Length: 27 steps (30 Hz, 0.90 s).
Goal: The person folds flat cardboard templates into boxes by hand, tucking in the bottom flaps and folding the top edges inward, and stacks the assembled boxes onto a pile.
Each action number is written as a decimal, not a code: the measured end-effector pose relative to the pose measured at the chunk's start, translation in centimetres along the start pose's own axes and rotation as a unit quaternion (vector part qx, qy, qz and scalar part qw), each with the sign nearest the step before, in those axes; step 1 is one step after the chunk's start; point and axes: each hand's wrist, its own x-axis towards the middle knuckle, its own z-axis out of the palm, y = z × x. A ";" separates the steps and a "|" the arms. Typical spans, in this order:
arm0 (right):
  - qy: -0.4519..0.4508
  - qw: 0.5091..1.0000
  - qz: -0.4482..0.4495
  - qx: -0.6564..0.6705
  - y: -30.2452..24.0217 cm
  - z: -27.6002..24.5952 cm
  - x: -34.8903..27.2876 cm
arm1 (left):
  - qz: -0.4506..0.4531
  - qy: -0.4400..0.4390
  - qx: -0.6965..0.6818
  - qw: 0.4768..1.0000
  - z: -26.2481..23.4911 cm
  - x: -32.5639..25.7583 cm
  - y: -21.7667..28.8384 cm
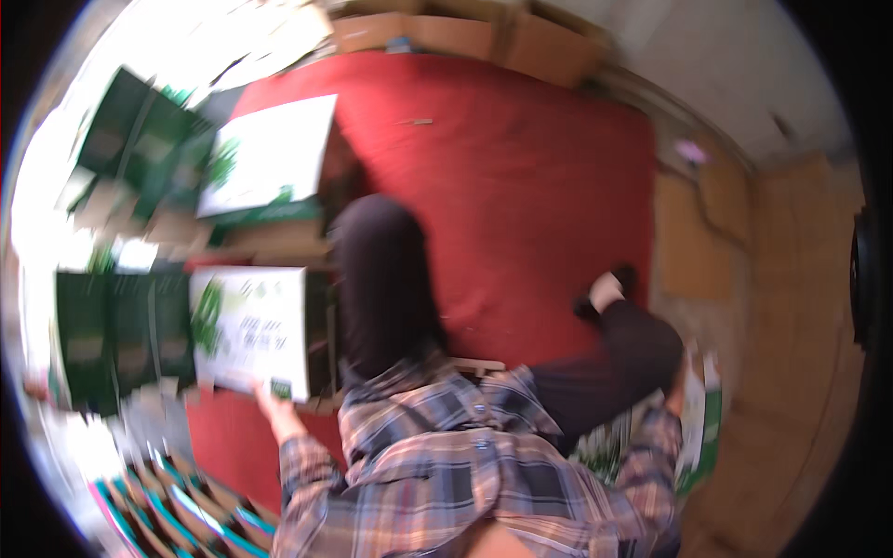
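On the nearer white box [248, 335] — lettering [264, 333] blurs.

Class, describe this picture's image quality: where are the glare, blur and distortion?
Head view: glare bleaches the upper left; head view: blur softens the left hand and the print on the nearer white-topped box; head view: fisheye distortion bows the far edge of the red mat.

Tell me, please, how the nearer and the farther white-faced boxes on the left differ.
The nearer box has the left hand at its lower edge; the farther box has no hand on it. The nearer box lies nearly square in the picture; the farther box is slanted. Both show white faces with green leafy pictures.
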 end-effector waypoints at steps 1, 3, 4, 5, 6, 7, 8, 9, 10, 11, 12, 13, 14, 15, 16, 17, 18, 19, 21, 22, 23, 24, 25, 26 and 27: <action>-0.012 0.980 -0.027 -0.196 0.9 2.2 -1.5 | -0.005 0.019 0.001 1.000 -0.5 -0.7 0.5; -0.058 0.928 -0.030 -0.367 1.6 5.9 -4.3 | 0.077 0.181 0.062 0.978 1.5 -3.2 1.0; 0.025 0.986 0.158 0.042 -0.9 10.1 -6.2 | 0.169 0.334 0.181 0.909 -0.6 -2.9 5.0; 0.098 0.993 0.036 0.056 5.0 5.5 -8.9 | 0.178 0.468 0.494 0.711 0.6 -1.4 1.5; 0.059 0.982 0.152 0.097 4.3 8.0 -11.0 | 0.289 0.438 0.504 0.686 0.1 -1.4 4.1; 0.024 0.957 0.261 0.128 2.3 9.6 -12.5 | 0.343 0.379 0.539 0.669 2.6 -2.9 6.2; 0.050 0.933 0.305 0.187 1.3 10.4 -13.8 | 0.356 0.367 0.544 0.665 4.3 -2.7 8.4; 0.086 0.903 0.346 0.238 1.1 10.8 -15.5 | 0.473 0.264 0.529 0.653 5.7 -1.1 9.0; 0.161 0.882 0.373 0.240 0.1 11.4 -17.1 | 0.579 0.158 0.498 0.626 7.1 -0.3 9.7; 0.177 0.873 0.385 0.241 0.3 10.5 -18.4 | 0.531 0.117 0.449 0.709 14.2 -3.3 8.2; 0.191 0.837 0.405 0.314 0.4 10.0 -18.9 | 0.551 0.072 0.446 0.702 18.8 -5.4 8.0; 0.205 0.795 0.422 0.384 0.9 9.9 -19.5 | 0.570 0.027 0.442 0.692 22.8 -6.9 7.8; 0.189 0.820 0.375 0.388 0.0 9.6 -18.9 | 0.559 -0.013 0.382 0.735 25.1 -7.9 8.7; 0.197 0.816 0.377 0.392 1.0 9.3 -19.2 | 0.542 -0.067 0.334 0.769 28.2 -8.7 8.5; 0.193 0.785 0.360 0.466 2.3 9.1 -19.6 | 0.569 -0.134 0.333 0.740 31.0 -9.6 8.0; 0.183 0.749 0.341 0.538 2.9 9.3 -19.9 | 0.595 -0.196 0.330 0.706 33.5 -10.5 7.7; 0.184 0.745 0.341 0.543 2.7 9.9 -19.6 | 0.614 -0.212 0.345 0.677 36.1 -11.6 7.4; 0.234 0.681 0.333 0.608 1.8 10.7 -19.0 | 0.635 -0.224 0.361 0.646 38.4 -12.7 7.2; 0.309 0.606 0.319 0.660 2.1 10.3 -20.2 | 0.555 -0.301 0.336 0.699 42.4 -14.0 3.9; 0.331 0.559 0.309 0.695 2.5 10.7 -20.3 | 0.545 -0.343 0.335 0.688 43.8 -14.0 3.1; 0.352 0.509 0.297 0.727 3.0 10.8 -20.4 | 0.533 -0.385 0.333 0.675 45.2 -13.6 2.2; 0.358 0.507 0.293 0.728 2.9 10.8 -20.3 | 0.542 -0.416 0.340 0.647 46.5 -13.1 0.8; 0.391 0.497 0.295 0.716 2.4 11.2 -20.1 | 0.543 -0.440 0.350 0.624 47.6 -12.8 0.1; 0.424 0.488 0.296 0.704 1.9 11.3 -19.8 | 0.530 -0.463 0.360 0.612 48.4 -12.8 -0.6; 0.425 0.487 0.295 0.704 1.6 11.2 -19.6 | 0.515 -0.487 0.372 0.600 49.1 -13.1 -1.3</action>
